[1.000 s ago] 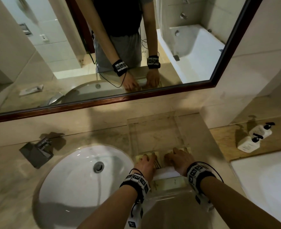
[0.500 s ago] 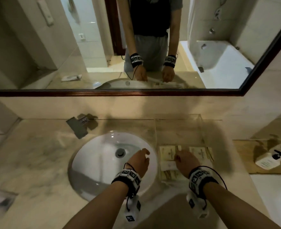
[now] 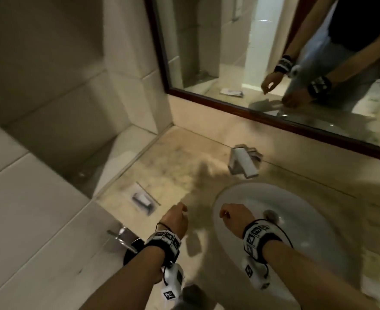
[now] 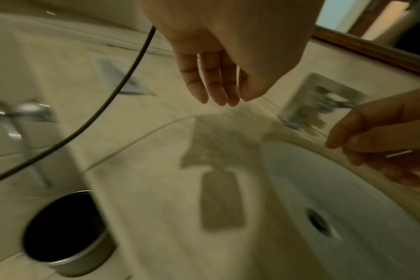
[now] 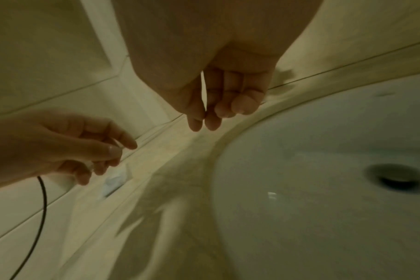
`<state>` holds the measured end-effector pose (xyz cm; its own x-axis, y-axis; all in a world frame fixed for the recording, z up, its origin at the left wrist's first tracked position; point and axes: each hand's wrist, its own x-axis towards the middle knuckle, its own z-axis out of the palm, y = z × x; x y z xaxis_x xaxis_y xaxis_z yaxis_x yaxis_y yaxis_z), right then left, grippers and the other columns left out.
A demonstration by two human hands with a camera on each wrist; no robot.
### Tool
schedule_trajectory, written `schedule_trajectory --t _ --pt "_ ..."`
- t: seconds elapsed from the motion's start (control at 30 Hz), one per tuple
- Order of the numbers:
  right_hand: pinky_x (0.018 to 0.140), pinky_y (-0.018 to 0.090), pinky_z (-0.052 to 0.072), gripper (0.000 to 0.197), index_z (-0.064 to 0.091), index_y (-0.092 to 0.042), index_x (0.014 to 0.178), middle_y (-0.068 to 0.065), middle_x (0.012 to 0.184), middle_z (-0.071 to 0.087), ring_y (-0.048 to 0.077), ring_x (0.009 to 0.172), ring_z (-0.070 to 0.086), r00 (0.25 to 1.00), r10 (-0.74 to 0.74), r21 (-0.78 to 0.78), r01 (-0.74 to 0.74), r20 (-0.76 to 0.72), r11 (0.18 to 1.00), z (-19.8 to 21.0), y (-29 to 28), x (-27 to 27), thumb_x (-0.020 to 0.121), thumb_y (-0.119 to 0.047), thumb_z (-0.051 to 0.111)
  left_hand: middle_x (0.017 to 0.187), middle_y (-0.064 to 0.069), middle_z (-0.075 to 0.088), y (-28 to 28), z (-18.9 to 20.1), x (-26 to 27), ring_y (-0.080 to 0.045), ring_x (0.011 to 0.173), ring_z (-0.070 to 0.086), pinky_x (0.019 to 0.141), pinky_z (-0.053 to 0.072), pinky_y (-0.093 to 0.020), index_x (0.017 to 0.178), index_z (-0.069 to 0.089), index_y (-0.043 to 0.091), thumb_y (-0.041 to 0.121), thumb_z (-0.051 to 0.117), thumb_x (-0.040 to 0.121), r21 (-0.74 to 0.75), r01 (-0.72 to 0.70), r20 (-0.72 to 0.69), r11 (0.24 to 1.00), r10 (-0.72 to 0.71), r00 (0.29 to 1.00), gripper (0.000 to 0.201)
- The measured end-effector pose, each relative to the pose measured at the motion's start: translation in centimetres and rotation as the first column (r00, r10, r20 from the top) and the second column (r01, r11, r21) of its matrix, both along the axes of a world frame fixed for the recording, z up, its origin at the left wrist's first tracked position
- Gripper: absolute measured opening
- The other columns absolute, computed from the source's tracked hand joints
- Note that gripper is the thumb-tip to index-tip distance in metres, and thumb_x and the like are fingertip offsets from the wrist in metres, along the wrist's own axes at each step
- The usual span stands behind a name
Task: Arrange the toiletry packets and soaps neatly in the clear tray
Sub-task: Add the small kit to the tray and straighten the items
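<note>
Left hand [image 3: 175, 222] hovers, fingers loosely together, empty, near a clear packet [image 3: 142, 199] on the countertop [image 3: 178, 171]; right hand [image 3: 235, 221], fingers relaxed, empty, over the sink [image 3: 296, 240].

Packet [image 3: 142, 199] on counter [image 3: 180, 168] at 9 o'clock of sink [image 3: 296, 222]; faucet [image 3: 242, 161] at 12 o'clock of sink.

text: none legible | wristbands [image 3: 163, 237]: black-and-white coded squares, no letters or numbers | packet [image 3: 142, 200] beyond left fingertips: print, if any, perhaps lost to blur
</note>
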<state>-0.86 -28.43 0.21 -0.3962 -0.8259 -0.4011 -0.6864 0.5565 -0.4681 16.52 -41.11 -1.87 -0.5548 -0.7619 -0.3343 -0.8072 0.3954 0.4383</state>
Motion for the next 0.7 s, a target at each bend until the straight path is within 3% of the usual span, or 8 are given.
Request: schedule_trajectory --t 0.1,0.2,0.3,0.37,0.47,0.57,0.7 --pt "0.079 0.027 0.047 0.020 0.062 -0.016 0.108 0.007 0.109 0.066 0.025 0.098 0.061 0.993 0.109 0.042 -0.111 0.049 0.993 -0.9 -7.2 3.4 0.091 -0.016 0.051 0.127 -0.008 0.058 -5.8 -0.9 5.5 -0.026 0.115 0.057 0.094 0.044 -0.028 0.129 0.051 0.015 0.018 0.041 0.096 -0.022 -0.090 0.111 0.996 0.092 0.990 0.035" --pt "0.078 0.033 0.052 0.015 0.059 -0.019 0.100 0.005 0.100 0.066 0.024 0.089 0.063 0.988 0.142 0.073 -0.146 0.065 0.987 -1.9 -13.2 6.4 0.092 -0.027 0.049 0.134 -0.013 0.050 -10.8 -1.6 9.0 -0.033 0.120 0.050 0.101 0.043 -0.038 0.133 0.050 0.009 0.021 0.021 0.095 -0.038 -0.099 0.146 0.994 0.104 0.984 0.049" --pt "0.072 0.031 0.044 0.018 0.054 -0.021 0.100 0.002 0.098 0.060 0.023 0.090 0.059 0.980 0.167 0.089 -0.176 0.105 0.980 -3.0 -18.1 9.1 0.094 -0.037 0.048 0.134 -0.014 0.043 -15.6 -0.9 10.2 -0.035 0.120 0.049 0.100 0.043 -0.042 0.135 0.045 0.010 0.023 0.045 0.094 -0.097 -0.168 0.183 0.981 0.184 0.966 0.043" --pt "0.080 0.030 0.041 0.031 0.053 -0.017 0.112 0.003 0.112 0.056 0.024 0.104 0.056 0.978 0.159 0.108 -0.174 0.137 0.979 -4.1 -20.4 10.9 0.093 -0.040 0.051 0.134 -0.011 0.040 -18.5 -1.0 10.5 -0.034 0.122 0.046 0.098 0.044 -0.043 0.137 0.041 0.013 0.032 0.057 0.090 -0.103 -0.177 0.195 0.979 0.195 0.961 0.053" --pt "0.091 0.037 0.043 0.049 0.050 -0.012 0.122 0.009 0.125 0.047 0.030 0.114 0.049 0.967 0.224 0.190 -0.244 0.121 0.951 -5.5 -22.4 13.2 0.091 -0.049 0.046 0.136 -0.010 0.037 -20.8 -1.9 10.4 -0.033 0.127 0.043 0.101 0.041 -0.043 0.144 0.031 0.014 0.035 0.066 0.082 -0.010 -0.174 0.228 0.985 0.171 0.958 0.074" --pt "0.093 0.037 0.043 0.064 0.040 -0.010 0.128 0.012 0.128 0.043 0.031 0.115 0.049 0.979 0.180 0.215 -0.196 0.091 0.957 -6.3 -23.3 14.1 0.080 -0.048 0.060 0.133 -0.009 0.039 -21.9 -3.5 9.9 -0.034 0.125 0.045 0.103 0.042 -0.045 0.145 0.025 0.017 0.036 0.070 0.076 0.083 -0.214 0.209 0.973 0.193 0.959 0.085" --pt "0.090 0.034 0.042 0.051 0.045 -0.011 0.120 0.010 0.122 0.051 0.027 0.109 0.052 0.977 0.213 0.187 -0.215 0.035 0.958 -7.2 -23.6 13.7 0.082 -0.043 0.059 0.133 -0.012 0.039 -22.0 -4.8 9.5 -0.036 0.121 0.048 0.100 0.045 -0.047 0.148 0.021 0.016 0.032 0.071 0.073 0.117 -0.199 0.179 0.973 0.176 0.968 0.092"
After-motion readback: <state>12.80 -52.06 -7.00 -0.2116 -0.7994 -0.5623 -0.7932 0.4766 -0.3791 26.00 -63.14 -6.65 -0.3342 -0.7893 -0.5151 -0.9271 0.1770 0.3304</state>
